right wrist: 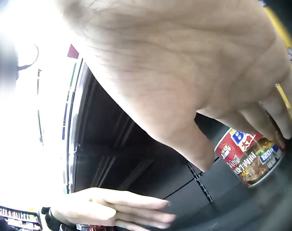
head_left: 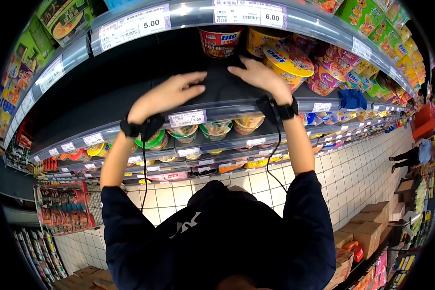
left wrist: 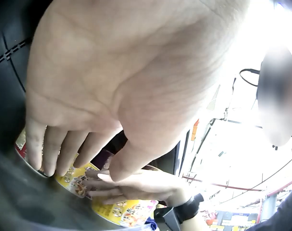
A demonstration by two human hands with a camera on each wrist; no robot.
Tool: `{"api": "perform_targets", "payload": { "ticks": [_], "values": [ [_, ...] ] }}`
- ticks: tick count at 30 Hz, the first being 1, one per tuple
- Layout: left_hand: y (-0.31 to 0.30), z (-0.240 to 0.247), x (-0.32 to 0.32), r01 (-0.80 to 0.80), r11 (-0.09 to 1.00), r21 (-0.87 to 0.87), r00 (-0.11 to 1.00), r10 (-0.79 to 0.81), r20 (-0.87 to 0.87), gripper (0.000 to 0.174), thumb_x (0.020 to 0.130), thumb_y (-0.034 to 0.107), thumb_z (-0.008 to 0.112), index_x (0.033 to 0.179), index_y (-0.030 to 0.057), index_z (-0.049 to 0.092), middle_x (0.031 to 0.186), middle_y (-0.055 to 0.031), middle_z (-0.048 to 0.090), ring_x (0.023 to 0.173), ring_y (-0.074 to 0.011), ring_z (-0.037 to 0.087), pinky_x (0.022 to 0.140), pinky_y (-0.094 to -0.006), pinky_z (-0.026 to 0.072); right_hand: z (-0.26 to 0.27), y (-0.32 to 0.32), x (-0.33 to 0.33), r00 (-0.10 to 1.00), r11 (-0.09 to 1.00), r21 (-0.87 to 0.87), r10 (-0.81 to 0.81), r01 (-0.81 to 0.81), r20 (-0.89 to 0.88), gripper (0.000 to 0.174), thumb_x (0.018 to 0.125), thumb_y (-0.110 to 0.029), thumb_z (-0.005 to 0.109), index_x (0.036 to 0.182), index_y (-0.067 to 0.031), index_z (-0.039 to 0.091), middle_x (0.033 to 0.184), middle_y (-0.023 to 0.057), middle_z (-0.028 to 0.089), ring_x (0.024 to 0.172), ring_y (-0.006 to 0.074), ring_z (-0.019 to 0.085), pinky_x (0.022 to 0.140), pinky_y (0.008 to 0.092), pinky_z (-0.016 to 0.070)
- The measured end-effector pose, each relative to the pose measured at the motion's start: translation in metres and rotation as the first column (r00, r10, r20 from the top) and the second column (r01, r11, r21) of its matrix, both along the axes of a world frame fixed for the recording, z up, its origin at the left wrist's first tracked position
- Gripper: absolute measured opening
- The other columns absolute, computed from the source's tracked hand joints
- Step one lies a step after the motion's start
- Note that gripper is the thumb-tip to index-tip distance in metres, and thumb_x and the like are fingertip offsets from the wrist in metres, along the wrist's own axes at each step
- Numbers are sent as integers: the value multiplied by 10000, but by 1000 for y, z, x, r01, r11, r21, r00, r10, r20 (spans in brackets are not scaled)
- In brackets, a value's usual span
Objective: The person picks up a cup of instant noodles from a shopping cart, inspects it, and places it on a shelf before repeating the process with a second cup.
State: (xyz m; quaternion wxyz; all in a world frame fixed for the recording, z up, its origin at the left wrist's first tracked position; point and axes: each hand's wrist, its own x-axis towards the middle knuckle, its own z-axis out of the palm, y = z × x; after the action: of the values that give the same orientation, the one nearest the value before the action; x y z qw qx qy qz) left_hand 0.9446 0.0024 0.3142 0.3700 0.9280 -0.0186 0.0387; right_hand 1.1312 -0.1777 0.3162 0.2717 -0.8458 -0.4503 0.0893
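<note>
My left hand (head_left: 166,94) reaches in over the dark shelf, fingers straight and holding nothing. Facing it, my right hand (head_left: 261,76) stretches out at the same height, also without anything in its grasp. A red instant noodle cup (head_left: 220,43) stands upright at the back, beyond the fingertips of both hands. Close beside the right hand a yellow noodle cup (head_left: 289,67) leans with its lid tipped forward, and another yellow cup (head_left: 260,41) is behind it. In the right wrist view, the right fingers overlap the red cup (right wrist: 249,156).
Purple noodle cups (head_left: 326,72) crowd the shelf at right, near a blue cloth-like item (head_left: 353,99). The price rail (head_left: 150,28) of the upper shelf hangs over the hands. Lower shelves hold bowls (head_left: 216,129). A red-framed cart (head_left: 65,208) and cardboard boxes (head_left: 369,227) stand behind.
</note>
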Motion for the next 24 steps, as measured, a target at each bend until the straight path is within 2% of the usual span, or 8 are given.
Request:
{"api": "perform_targets", "payload": {
  "ticks": [2, 4, 5, 8, 9, 13, 16, 24],
  "values": [
    [-14, -2, -30, 2, 1000, -12, 999, -1, 52, 472, 954, 254, 543, 1358, 24, 463, 1359, -173, 508, 1269, -282, 478, 1055, -343, 374, -11, -13, -11, 999, 999, -2, -48, 48, -10, 800, 888, -506, 540, 1382, 94, 350, 1324, 320, 468, 1255, 387, 466, 1043, 350, 365],
    [-20, -13, -54, -22, 999, 38, 991, 17, 132, 445, 950, 233, 539, 1341, 28, 487, 1371, -163, 499, 1312, -307, 427, 1091, -371, 328, -26, -24, -23, 997, 991, 108, -72, 75, -28, 770, 899, -494, 536, 1392, 68, 354, 1301, 324, 486, 1239, 398, 477, 1034, 361, 370],
    [-24, -18, -64, -12, 1000, 13, 983, 10, 186, 429, 947, 217, 537, 1333, 33, 498, 1380, -158, 491, 1350, -312, 375, 1108, -409, 299, -26, -32, -34, 995, 989, 112, -97, 98, -15, 709, 909, -408, 540, 1373, 94, 356, 1257, 337, 509, 1196, 412, 505, 1016, 378, 397],
    [-33, -39, -91, -116, 993, -6, 962, 114, 248, 396, 943, 195, 535, 1317, 65, 530, 1388, -121, 492, 1374, -296, 340, 1118, -455, 280, -60, -36, -42, 994, 948, 315, -73, 45, 79, 621, 924, -345, 550, 1360, 70, 398, 1376, 323, 402, 1348, 409, 324, 1106, 426, 275],
    [-35, -47, -98, -139, 989, -39, 955, 145, 257, 383, 940, 187, 531, 1306, 75, 546, 1386, -103, 499, 1375, -292, 340, 1123, -454, 274, -67, -34, -47, 992, 917, 395, -88, 46, 89, 531, 933, -303, 540, 1328, 43, 457, 1379, 286, 425, 1362, 408, 301, 1124, 470, 226],
    [-37, -78, -126, -176, 960, -218, 938, 231, 258, 364, 921, 123, 541, 1279, 67, 570, 1345, -107, 538, 1327, -278, 412, 1108, -425, 297, -70, -32, -85, 976, 857, 515, -127, 19, 175, 383, 929, -204, 544, 1251, 4, 547, 1340, 211, 500, 1345, 390, 343, 1138, 509, 167],
    [-36, -92, -150, -205, 900, -385, 941, 289, 175, 357, 940, 86, 516, 1294, 61, 553, 1311, -114, 564, 1275, -236, 470, 1074, -364, 330, -79, -31, -107, 973, 857, 514, -131, 15, 190, 373, 922, -194, 552, 1238, 3, 556, 1324, 208, 514, 1340, 383, 355, 1137, 523, 156],
    [-21, -136, -201, -327, 824, -462, 923, 384, 32, 370, 946, 61, 514, 1316, 40, 525, 1262, -99, 597, 1186, -193, 539, 991, -314, 399, -103, -18, -120, 950, 829, 556, -217, 58, 224, 299, 922, -174, 552, 1173, -13, 578, 1227, 152, 562, 1293, 351, 409, 1137, 530, 139]
  ]
}}
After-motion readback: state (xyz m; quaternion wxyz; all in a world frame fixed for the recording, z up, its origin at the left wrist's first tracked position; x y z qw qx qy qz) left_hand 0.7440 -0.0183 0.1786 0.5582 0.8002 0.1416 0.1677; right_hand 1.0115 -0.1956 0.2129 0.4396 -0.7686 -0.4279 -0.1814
